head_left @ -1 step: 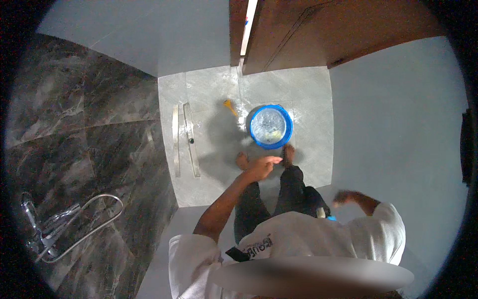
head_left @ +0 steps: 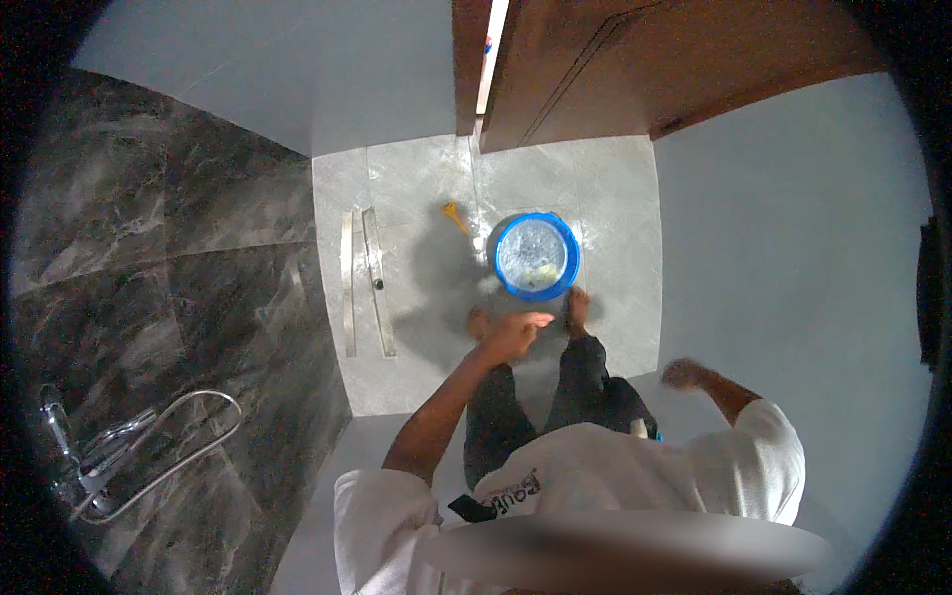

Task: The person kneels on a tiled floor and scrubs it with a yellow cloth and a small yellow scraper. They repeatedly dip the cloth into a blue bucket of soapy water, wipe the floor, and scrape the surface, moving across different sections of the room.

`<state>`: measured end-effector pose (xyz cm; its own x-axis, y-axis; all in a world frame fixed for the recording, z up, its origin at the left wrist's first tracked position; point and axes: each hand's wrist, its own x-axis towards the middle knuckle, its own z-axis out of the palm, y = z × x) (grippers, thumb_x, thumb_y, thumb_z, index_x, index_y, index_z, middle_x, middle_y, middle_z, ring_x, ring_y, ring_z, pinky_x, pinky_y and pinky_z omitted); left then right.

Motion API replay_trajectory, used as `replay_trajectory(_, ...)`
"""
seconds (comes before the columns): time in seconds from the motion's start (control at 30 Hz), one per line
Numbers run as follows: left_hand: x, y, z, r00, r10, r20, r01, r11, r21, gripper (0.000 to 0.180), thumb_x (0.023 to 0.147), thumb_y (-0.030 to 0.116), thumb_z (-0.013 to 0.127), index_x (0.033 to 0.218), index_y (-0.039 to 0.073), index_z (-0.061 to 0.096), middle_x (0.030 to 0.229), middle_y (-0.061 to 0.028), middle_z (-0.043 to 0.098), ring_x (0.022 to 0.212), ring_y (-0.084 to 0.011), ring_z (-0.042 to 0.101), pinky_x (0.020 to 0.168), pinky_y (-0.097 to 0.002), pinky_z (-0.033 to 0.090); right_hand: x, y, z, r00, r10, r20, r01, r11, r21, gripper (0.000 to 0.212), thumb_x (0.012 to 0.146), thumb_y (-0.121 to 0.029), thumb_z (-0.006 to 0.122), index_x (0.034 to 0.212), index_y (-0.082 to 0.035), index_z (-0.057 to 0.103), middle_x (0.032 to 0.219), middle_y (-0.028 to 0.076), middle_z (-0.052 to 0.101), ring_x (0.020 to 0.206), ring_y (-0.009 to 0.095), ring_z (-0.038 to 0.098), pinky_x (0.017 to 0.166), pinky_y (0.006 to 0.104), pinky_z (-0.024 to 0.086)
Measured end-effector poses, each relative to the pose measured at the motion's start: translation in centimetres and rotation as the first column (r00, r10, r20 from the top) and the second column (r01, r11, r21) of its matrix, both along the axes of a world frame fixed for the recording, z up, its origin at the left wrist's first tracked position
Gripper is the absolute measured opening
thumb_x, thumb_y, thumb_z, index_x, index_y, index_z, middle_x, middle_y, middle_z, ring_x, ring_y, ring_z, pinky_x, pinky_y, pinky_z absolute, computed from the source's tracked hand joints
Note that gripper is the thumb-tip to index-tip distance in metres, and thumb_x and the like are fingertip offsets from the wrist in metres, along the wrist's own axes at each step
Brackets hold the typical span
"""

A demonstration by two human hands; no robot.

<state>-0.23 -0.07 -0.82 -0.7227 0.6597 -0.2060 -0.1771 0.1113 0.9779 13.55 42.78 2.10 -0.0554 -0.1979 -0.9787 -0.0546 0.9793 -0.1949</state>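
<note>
In the head view, we saw a round blue bucket [head_left: 573, 260] standing upright on the grey tiled floor [head_left: 617, 183], just ahead of the feet. Its rim was bright blue all round. Inside lay cloudy, whitish water [head_left: 534, 238] flecked with foam, and a pale yellow patch [head_left: 541, 272] showed near the side closest to us; we could not tell what it was.

Our left hand [head_left: 509, 337] was near the bucket but apart from it in the view, its fingers pointing right; we could not tell how wide its grip stood. Our right hand [head_left: 681, 375] hung well off to the right, blurred, and we could not tell its grip either.

The right foot [head_left: 578, 312] was just beside the bucket's near edge, leaving little room there. A small yellow tool [head_left: 454, 215] lay to the bucket's left, a short gap between them. Farther left, two pale strips [head_left: 376, 268] ran along the floor towards the dark tiled wall [head_left: 149, 218]. Bare floor opened on the bucket's right, up to the grey wall [head_left: 773, 218], and ahead of it, up to the brown door [head_left: 595, 69].
</note>
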Motion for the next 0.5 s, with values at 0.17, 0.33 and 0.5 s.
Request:
replay_trajectory(0.17,-1.8,0.9,-5.1,0.997,0.071,-0.006,-0.068,0.908,-0.413,0.026,0.084,0.009,0.045,0.106,0.005,0.058,0.105,-0.0150,0.059,0.100,-0.0256,0.056,0.085,-0.0351,0.043,-15.6,-1.9,-7.9,0.697,-0.289,-0.657,0.261,0.955,-0.143,0.026,0.079,-0.026,0.049,0.081,-0.002,0.060,0.084,0.022,0.060,0.081,0.040,0.057,0.073,0.0466,0.045)
replay_trajectory(0.33,-1.8,2.9,-13.5,0.974,0.187,-0.132,-0.229,0.792,-0.566,0.029,0.081,0.010,0.049,0.109,0.006,0.057,0.108,-0.0153,0.058,0.102,-0.0276,0.055,0.085,-0.0347,0.042,-23.0,-4.8,-17.8,0.684,-0.326,-0.653,0.147,0.938,-0.315,0.021,0.077,-0.023,0.052,0.084,-0.005,0.058,0.081,0.019,0.059,0.078,0.037,0.057,0.068,0.0433,0.045)
replay_trajectory(0.5,0.7,6.1,-24.6,0.795,0.587,0.151,-0.298,0.596,-0.746,0.060,0.069,0.023,0.065,0.121,0.004,0.043,0.105,-0.0166,0.058,0.096,-0.0271,0.057,0.080,-0.0358,0.046,-22.5,-7.1,-26.4,0.746,-0.367,-0.556,0.070,0.874,-0.482,0.019,0.079,-0.021,0.049,0.084,-0.005,0.058,0.080,0.019,0.059,0.078,0.037,0.058,0.069,0.0452,0.045)
